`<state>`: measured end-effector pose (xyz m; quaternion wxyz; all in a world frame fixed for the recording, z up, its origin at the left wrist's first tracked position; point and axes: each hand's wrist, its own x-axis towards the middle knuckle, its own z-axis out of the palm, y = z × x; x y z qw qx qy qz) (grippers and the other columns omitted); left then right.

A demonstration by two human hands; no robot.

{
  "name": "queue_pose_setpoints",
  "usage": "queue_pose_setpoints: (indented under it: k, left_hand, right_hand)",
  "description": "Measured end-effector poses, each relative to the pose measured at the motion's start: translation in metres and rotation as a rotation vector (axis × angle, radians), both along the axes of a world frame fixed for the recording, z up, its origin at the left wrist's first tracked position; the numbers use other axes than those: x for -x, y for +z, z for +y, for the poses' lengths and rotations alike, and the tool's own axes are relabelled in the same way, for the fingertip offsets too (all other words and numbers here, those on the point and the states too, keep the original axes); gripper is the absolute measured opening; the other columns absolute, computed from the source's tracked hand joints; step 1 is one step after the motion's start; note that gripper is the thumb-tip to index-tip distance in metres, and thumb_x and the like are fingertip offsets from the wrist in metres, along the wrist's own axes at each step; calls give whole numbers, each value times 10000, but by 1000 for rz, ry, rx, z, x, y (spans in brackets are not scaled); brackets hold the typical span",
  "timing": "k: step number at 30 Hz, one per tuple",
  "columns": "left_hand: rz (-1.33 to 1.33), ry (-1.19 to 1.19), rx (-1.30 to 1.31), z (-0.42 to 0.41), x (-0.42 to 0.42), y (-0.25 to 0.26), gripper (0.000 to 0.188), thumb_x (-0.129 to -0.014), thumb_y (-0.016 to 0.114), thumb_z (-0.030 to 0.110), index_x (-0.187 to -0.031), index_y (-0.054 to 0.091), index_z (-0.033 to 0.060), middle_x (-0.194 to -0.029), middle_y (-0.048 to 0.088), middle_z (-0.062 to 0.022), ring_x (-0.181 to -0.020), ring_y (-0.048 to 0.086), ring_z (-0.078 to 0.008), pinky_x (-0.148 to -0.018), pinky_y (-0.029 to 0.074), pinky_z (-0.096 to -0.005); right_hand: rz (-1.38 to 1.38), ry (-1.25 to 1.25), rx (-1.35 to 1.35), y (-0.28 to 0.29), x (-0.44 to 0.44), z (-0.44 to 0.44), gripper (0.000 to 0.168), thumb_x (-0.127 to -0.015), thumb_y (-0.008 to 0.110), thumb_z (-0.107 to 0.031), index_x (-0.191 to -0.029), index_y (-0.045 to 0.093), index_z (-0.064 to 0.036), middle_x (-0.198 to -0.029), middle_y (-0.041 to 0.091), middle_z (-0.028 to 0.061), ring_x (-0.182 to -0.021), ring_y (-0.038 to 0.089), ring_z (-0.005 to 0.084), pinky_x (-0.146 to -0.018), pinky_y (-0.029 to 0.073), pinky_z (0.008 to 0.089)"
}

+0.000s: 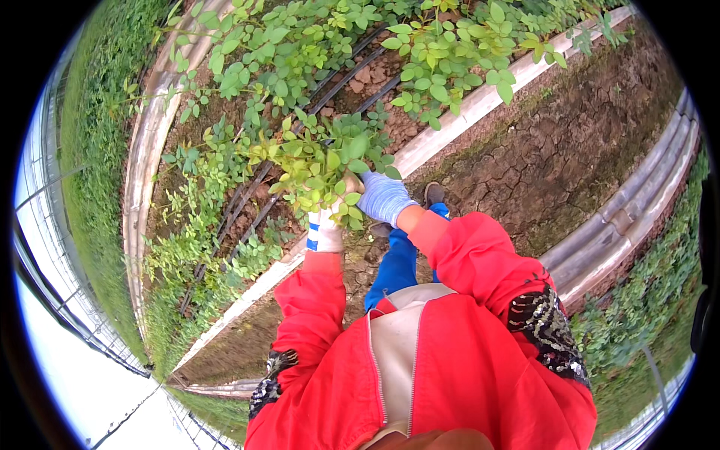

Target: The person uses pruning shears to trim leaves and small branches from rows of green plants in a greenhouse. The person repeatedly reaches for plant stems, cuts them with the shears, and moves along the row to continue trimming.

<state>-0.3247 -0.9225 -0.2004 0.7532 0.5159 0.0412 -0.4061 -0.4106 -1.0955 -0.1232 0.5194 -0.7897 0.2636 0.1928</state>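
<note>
Both hands meet at a bunch of leafy green stems [320,169] over the near edge of a planted bed. My left hand [327,222], in a pale glove with blue bands at the wrist, is closed around the lower part of the bunch; leaves cover most of its fingers. My right hand [384,197], in a blue-and-white knit glove, touches the right side of the bunch. Its fingertips are hidden behind leaves, so its grip cannot be made out. Rose-like shrubs [281,50] grow around and beyond the hands.
Black drip hoses [349,76] run through the bed's clumpy soil. A pale bed edging [444,132] lies between the bed and the cracked dirt path [523,163]. Ridged grey edging [613,225] borders another planted bed at the right. My shoes stand on the path below my right hand.
</note>
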Motion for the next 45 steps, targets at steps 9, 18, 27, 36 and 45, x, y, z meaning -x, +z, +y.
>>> queue_pose_setpoints:
  k: [9, 18, 27, 36, 45]
  left_hand:
    - [-137, -73, -27, 2, -26, -23, 460, -972, 414, 255, -1383, 336, 63, -1369, 410, -113, -1229, 433, -243, -1027, 380, -368]
    - [-1262, -90, -477, -48, -17, 65, 348, -926, 572, 258, -1167, 560, 6, -1084, 612, -90, -934, 606, -181, -810, 501, -328]
    - [-110, 178, -39, -62, -24, 67, 401, -890, 617, 176, -1246, 515, 22, -1157, 584, -94, -982, 591, -186, -803, 535, -338]
    - [-348, 38, -210, -47, -22, 54, 323, -944, 528, 203, -1189, 531, -8, -1084, 613, -102, -935, 606, -188, -781, 525, -317]
    - [-264, 198, -347, -44, -19, 54, 306, -909, 606, 226, -1127, 576, 14, -1047, 622, -62, -897, 603, -145, -759, 509, -297]
  right_hand:
    - [-68, 72, -60, 0, -9, -17, 602, -877, 466, -408, -1430, 261, -287, -1422, 399, 124, -1094, 566, 346, -912, 459, 414]
    - [-91, 514, 241, 13, -1, -27, 600, -868, 486, -261, -1419, 285, -387, -1451, 371, 58, -1049, 592, 298, -839, 499, 456]
    - [-23, 289, 22, 8, 38, -79, 610, -843, 468, -267, -1421, 294, -355, -1470, 331, 114, -1050, 583, 361, -893, 480, 401]
    - [-145, 601, 288, 12, -22, -50, 535, -886, 429, -277, -1389, 331, -430, -1466, 362, 19, -1056, 608, 274, -895, 489, 422]
    - [-190, -31, -335, -39, 40, 2, 727, -786, 615, -348, -1422, 332, -137, -1114, 600, 169, -947, 607, 286, -806, 485, 373]
